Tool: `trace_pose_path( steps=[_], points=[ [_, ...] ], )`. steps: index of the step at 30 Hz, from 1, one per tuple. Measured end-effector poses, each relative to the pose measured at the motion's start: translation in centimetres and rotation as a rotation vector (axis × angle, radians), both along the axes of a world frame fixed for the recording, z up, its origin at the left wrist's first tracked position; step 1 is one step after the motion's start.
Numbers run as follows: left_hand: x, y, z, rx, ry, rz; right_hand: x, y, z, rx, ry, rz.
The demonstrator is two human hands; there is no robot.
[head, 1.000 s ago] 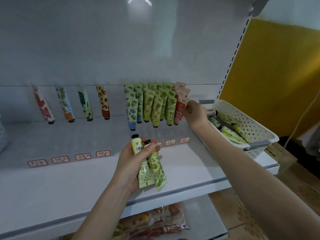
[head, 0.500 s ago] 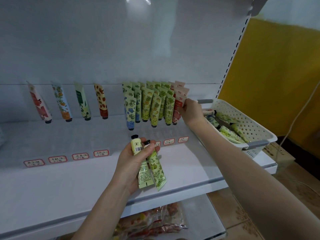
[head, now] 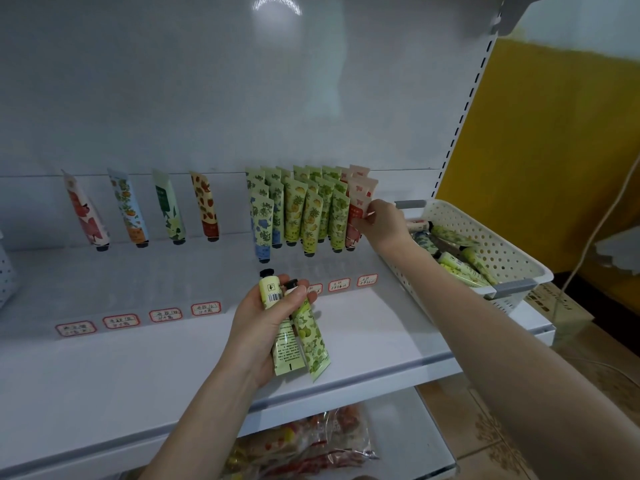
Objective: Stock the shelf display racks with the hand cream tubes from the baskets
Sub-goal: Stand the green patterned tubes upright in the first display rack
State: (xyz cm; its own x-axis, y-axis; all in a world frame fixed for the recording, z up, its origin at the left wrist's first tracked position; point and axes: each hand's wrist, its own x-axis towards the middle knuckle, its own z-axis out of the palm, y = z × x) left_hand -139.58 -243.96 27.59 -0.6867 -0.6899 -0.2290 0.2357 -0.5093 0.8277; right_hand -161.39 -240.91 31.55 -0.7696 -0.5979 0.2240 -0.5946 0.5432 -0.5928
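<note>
Fingertips [head: 371,212] of the right hand [head: 386,225] pinch the right edge of a red-and-pink tube [head: 356,221]. This tube is the front one of the rightmost row in the clear display rack [head: 322,266] and stands cap down, leaning back on the pink tubes behind it. Closed round a pair of hand cream tubes [head: 289,344], the left hand [head: 258,329] holds them above the front of the white shelf [head: 138,375]. Both have their black caps up: one is a pale yellow tube [head: 270,291] with a barcode, the other a green fruit-print tube [head: 314,346] just to its right.

Left of the pinched tube, packed side by side, stand rows of green-print tubes [head: 338,216], pineapple-print tubes [head: 295,211] and blue-flower tubes [head: 262,225], all cap down. Further left, well apart from each other, four single tubes lean the same way: a red one [head: 86,214], an orange-and-blue one [head: 129,211], a dark green one [head: 169,209] and a strawberry-print one [head: 206,206]. Red-bordered labels [head: 205,308] run along the rack's front edge.

Behind the right wrist, a white perforated basket [head: 519,261] sits on the shelf's right end with more tubes [head: 457,268] lying loose in it. Clear snack packets [head: 304,448] lie on the lower shelf, and a yellow wall [head: 554,133] stands to the right.
</note>
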Motion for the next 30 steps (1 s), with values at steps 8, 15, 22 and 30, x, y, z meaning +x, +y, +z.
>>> trace_pose_path(
  steps=[8, 15, 22, 30],
  points=[
    [0.0, 0.1, 0.0, 0.0, 0.001, -0.005, 0.2, 0.3, 0.3, -0.029, -0.001, -0.003],
    [-0.1, -0.1, 0.0, 0.002, 0.006, 0.006, -0.1, -0.2, 0.6, 0.064, 0.033, 0.011],
    [-0.2, 0.1, -0.2, 0.016, 0.0, 0.004, 0.8, -0.4, 0.4, 0.069, 0.102, -0.04],
    [0.1, 0.1, -0.1, 0.033, 0.004, 0.01, 0.5, 0.2, 0.4, 0.025, 0.043, -0.022]
  ],
)
